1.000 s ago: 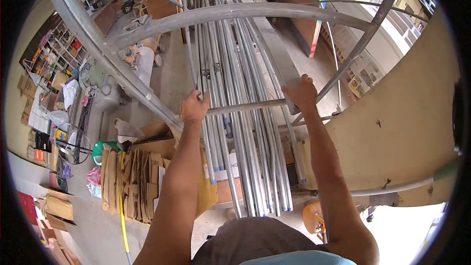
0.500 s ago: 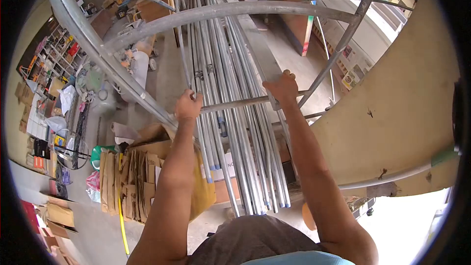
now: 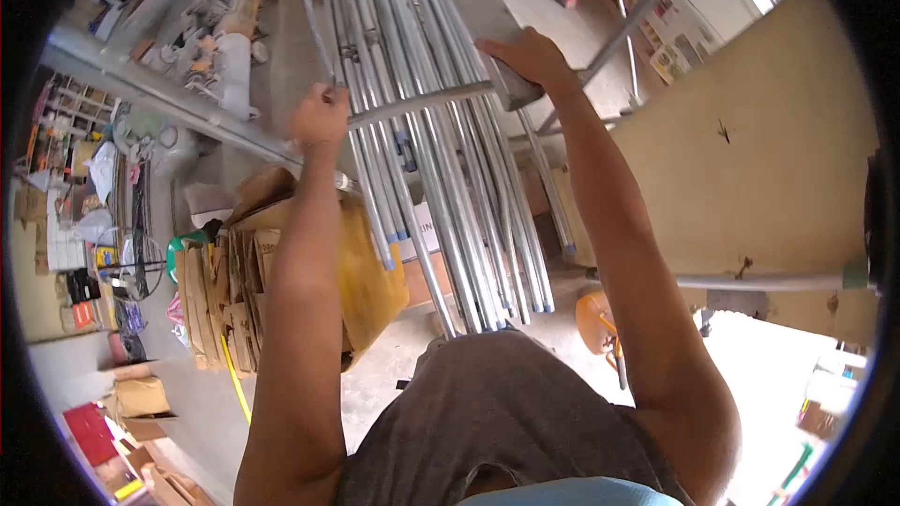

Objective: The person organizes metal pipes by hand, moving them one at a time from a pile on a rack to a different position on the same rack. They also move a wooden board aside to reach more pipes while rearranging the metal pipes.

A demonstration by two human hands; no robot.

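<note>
A bundle of long silver pipes (image 3: 436,159) runs away from my body, with blue caps on several near ends. To its left, my left hand (image 3: 321,119) is closed round a thin metal rod (image 3: 314,23), beside the left end of a grey crossbar (image 3: 422,103). My right hand (image 3: 532,61) grips the edge of a flat grey metal beam (image 3: 478,0) lying along the right side of the bundle. The crossbar passes over the pipes between my two hands.
Curved grey frame tubes (image 3: 178,98) rise at the left and right. Flattened cardboard (image 3: 248,272) and a yellow sheet (image 3: 372,272) stand at lower left. A large beige panel (image 3: 769,150) fills the right side. An orange object (image 3: 593,323) is near my right arm.
The view has tilted down, so the bundle and both hands appear higher. My left hand appears farther left; my right hand remains on the beam. More of the floor and clothing shows.
</note>
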